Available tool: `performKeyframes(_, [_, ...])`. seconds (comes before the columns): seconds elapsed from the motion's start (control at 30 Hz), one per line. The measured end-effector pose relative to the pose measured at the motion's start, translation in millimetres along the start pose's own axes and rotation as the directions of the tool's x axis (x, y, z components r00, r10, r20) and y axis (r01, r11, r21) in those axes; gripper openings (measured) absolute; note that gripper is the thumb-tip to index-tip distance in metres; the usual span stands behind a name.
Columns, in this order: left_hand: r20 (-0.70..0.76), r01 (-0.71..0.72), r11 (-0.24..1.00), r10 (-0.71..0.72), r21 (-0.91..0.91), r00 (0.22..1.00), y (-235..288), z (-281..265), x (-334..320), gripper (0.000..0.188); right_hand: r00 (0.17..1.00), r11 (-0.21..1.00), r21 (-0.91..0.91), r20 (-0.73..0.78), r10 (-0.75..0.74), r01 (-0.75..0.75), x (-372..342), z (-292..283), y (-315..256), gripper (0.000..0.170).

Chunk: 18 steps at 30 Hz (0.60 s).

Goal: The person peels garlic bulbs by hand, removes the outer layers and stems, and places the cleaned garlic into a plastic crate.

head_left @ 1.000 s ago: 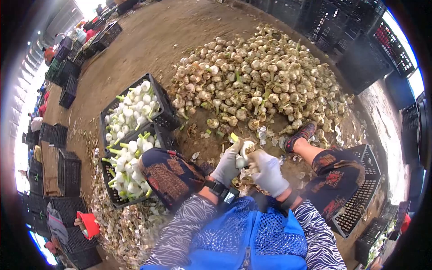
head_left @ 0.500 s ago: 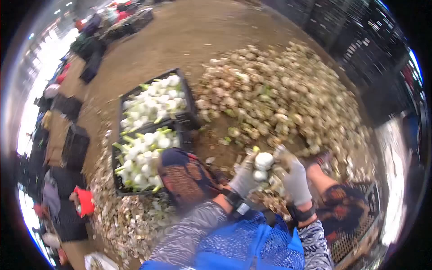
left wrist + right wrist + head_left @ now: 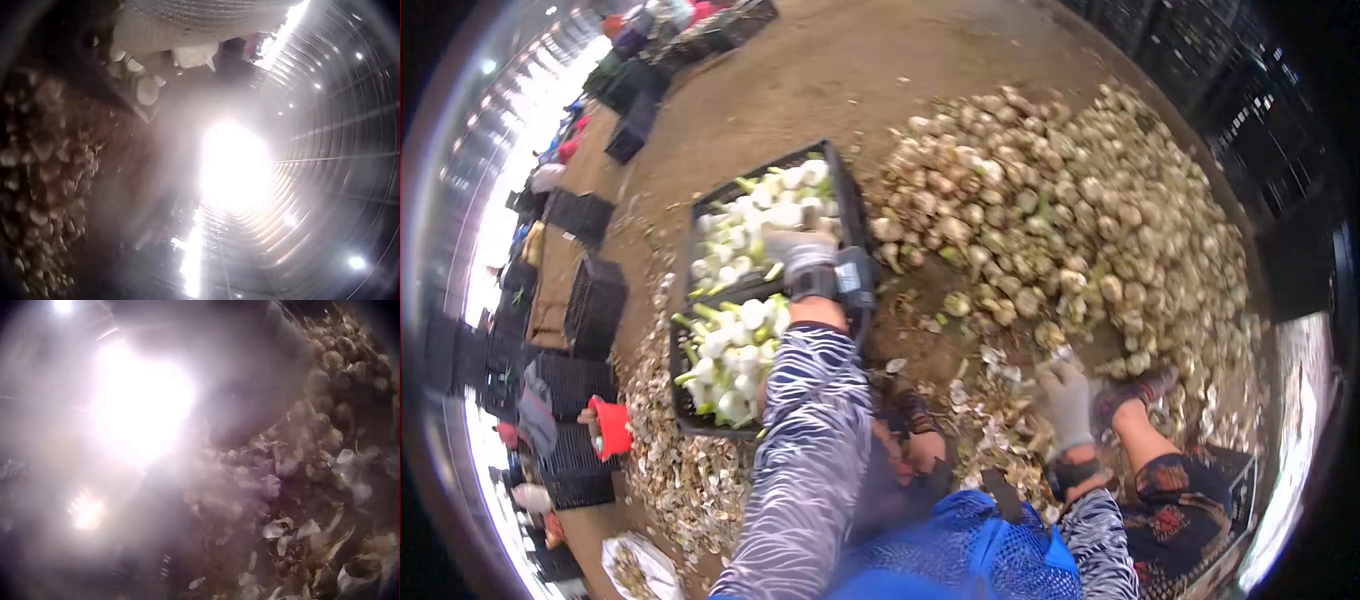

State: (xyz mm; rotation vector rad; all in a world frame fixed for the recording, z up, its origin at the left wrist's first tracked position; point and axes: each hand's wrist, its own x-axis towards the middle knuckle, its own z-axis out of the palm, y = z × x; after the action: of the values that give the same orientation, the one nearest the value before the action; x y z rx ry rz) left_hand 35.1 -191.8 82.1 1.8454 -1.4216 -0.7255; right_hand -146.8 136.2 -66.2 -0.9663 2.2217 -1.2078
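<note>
My gloved left hand [image 3: 803, 250] reaches over the far black crate [image 3: 847, 190], which is full of peeled white garlic bulbs [image 3: 735, 225]. In the left wrist view, a white garlic bulb [image 3: 195, 55] sticks out under the edge of the glove [image 3: 187, 25], at the fingers. A second, nearer crate [image 3: 690, 418] holds more peeled bulbs [image 3: 745, 360] with green stems, beside my left forearm. My gloved right hand [image 3: 1067, 400] is low in front of the garlic pile [image 3: 1040, 210], its fingers bent; a small pale shape shows at its fingertips, and I cannot tell what it is.
Dry skins [image 3: 690, 480] litter the ground around my legs. My right leg lies over a black crate [image 3: 1240, 480] at the right. Stacked black crates [image 3: 580, 400], a red bucket [image 3: 610, 428] and a white sack [image 3: 640, 570] stand at the left.
My left hand has moved from in front of me, where it held peeled garlic bulbs, leftward to the far crate. The right hand has parted from it and stays near the pile.
</note>
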Motion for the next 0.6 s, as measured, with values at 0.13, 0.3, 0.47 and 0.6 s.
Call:
performKeyframes(0.13, [-0.099,-0.143,0.815,0.105,-0.562,0.990,-144.1,145.5,79.2,0.016,0.826,0.707,0.446,0.163,0.539,-0.549,8.0,24.9,6.6,0.019])
performKeyframes(0.3, [0.449,0.080,0.996,-0.059,-0.028,0.892,-162.8,223.7,-58.4,0.031,0.798,0.722,0.344,0.204,0.567,-0.600,7.8,41.3,29.4,0.018])
performKeyframes(0.47, [0.669,-0.389,0.838,0.038,0.383,0.742,-172.5,213.7,-108.2,0.052,0.886,0.887,0.060,0.119,0.449,-0.458,-4.2,49.6,61.4,0.028])
performKeyframes(0.6, [0.834,-0.563,0.749,0.027,0.349,0.552,-258.8,234.9,-111.1,0.052,0.858,0.869,0.030,0.177,0.482,-0.494,-3.2,51.3,45.5,0.027])
